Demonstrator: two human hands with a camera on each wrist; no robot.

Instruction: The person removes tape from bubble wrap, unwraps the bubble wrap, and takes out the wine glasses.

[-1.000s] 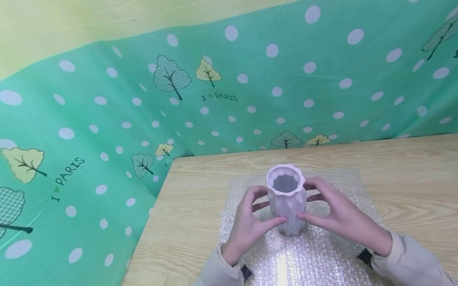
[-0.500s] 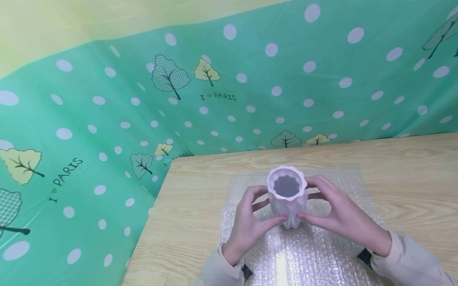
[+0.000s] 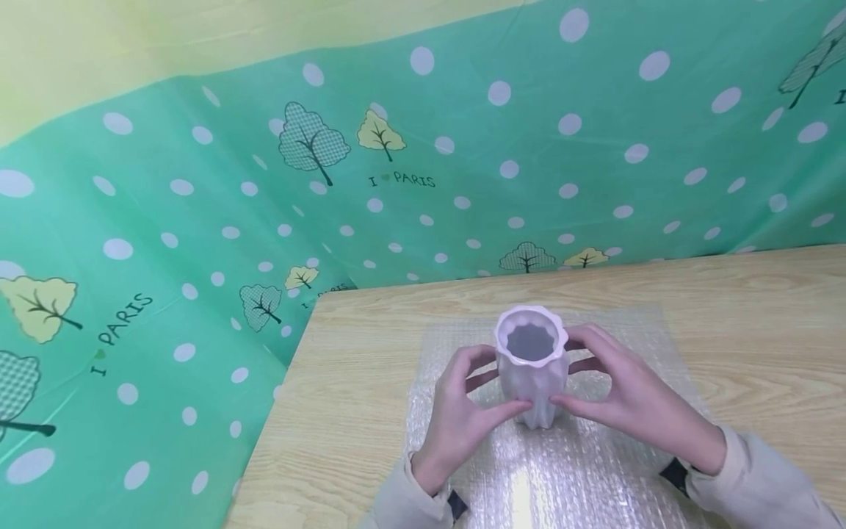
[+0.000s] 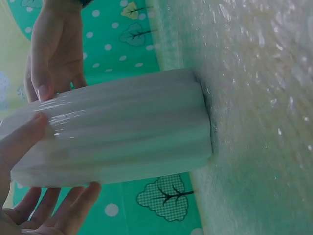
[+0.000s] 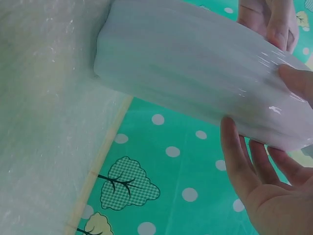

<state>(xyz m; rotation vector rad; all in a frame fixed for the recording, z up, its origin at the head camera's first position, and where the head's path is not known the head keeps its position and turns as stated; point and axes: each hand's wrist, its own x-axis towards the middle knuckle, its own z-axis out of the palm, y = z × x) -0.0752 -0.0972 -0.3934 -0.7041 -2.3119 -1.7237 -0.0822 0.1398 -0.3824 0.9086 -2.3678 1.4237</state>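
A white ceramic vase point(image 3: 532, 375) with a scalloped rim and fluted sides is held between both hands in the head view. My left hand point(image 3: 456, 422) grips its left side, thumb across the front and fingers on the side. From the right, my right hand point(image 3: 631, 400) grips it the same way, the two thumbs close together. In the left wrist view the base of the vase point(image 4: 132, 127) meets the bubble wrap point(image 4: 254, 122). The right wrist view shows the fluted wall of the vase point(image 5: 171, 58) with thumb and fingers on either side.
The bubble wrap sheet point(image 3: 595, 477) covers part of a light wooden table point(image 3: 330, 411). Behind and to the left hangs a green curtain point(image 3: 198, 220) with white dots and printed trees. Both sleeves point(image 3: 753, 470) are pale.
The vase tipped its mouth slightly toward the head camera, then its base shifted back a little nearer. Both hands keep their hold in nearly the same place.
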